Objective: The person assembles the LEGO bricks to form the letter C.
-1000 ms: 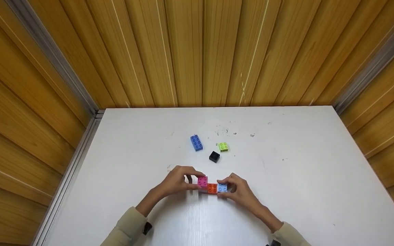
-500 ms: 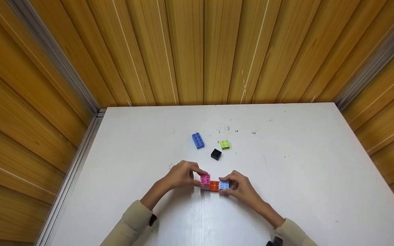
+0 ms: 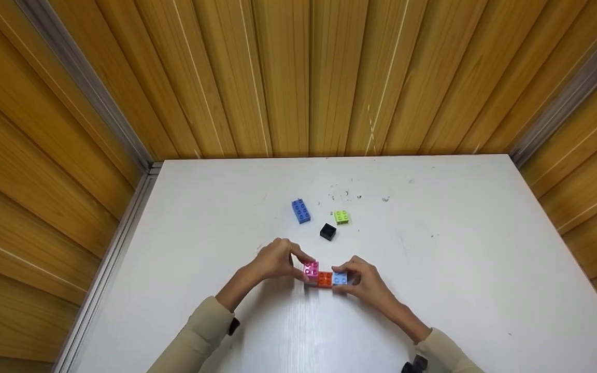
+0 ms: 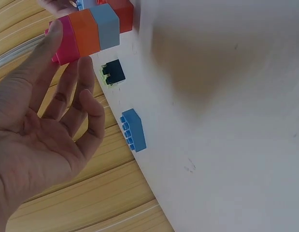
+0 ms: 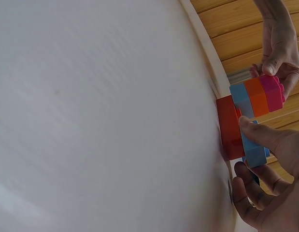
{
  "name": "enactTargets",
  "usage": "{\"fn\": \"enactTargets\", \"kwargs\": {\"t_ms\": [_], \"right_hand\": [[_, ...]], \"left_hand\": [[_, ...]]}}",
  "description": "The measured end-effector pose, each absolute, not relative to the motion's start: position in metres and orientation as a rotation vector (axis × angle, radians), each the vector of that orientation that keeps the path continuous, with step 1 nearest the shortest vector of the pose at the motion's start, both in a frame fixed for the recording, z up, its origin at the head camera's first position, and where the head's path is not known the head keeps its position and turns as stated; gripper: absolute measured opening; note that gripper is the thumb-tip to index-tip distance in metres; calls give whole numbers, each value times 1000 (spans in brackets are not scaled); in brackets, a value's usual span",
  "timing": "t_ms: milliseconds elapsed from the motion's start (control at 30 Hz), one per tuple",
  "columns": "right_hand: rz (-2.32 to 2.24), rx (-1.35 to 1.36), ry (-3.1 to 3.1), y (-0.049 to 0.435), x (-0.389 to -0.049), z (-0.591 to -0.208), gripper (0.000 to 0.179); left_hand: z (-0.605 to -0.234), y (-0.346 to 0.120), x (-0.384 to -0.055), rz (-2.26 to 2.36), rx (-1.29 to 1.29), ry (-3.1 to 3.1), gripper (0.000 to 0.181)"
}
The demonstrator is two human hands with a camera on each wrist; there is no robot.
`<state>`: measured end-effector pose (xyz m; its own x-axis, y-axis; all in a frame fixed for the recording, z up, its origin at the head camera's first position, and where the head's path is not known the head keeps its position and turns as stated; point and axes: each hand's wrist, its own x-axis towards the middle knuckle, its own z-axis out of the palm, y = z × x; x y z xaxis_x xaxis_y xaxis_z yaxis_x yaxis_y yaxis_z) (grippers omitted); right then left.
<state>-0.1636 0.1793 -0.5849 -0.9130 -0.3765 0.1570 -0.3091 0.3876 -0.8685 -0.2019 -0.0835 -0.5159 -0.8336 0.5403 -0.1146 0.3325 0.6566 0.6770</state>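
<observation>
My left hand pinches a pink toy building brick between thumb and finger. This pink brick tops a column, with an orange brick under it and a light blue brick at the bottom. The column stands at the left end of a red brick and overhangs it; whether it is pressed fully down I cannot tell. On the red brick's right end sits another light blue brick, which my right hand grips between thumb and fingers. Red studs show between the two.
Beyond the hands, a black brick, a lime green brick and a long blue brick lie on the white table. Ribbed wood-patterned walls enclose the table's back and sides.
The head view has shifted slightly, so everything sits a little higher in it. Both hands keep their grips, and the bricks stay in nearly the same arrangement.
</observation>
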Motion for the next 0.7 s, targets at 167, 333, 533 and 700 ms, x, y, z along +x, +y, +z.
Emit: {"fn": "enactTargets", "kwargs": {"t_ms": [167, 333, 533, 700], "right_hand": [[-1548, -621, 2594, 178, -163, -584, 39], [-1540, -633, 2608, 176, -163, -584, 39], [-1582, -654, 2569, 177, -164, -583, 40], [-1577, -645, 2557, 179, -164, -585, 40]], "left_hand": [[-516, -83, -200, 959, 674, 2584, 40], [-518, -85, -200, 967, 686, 2593, 40], [-519, -87, -201, 976, 772, 2578, 39], [-515, -88, -208, 919, 955, 2492, 39]]}}
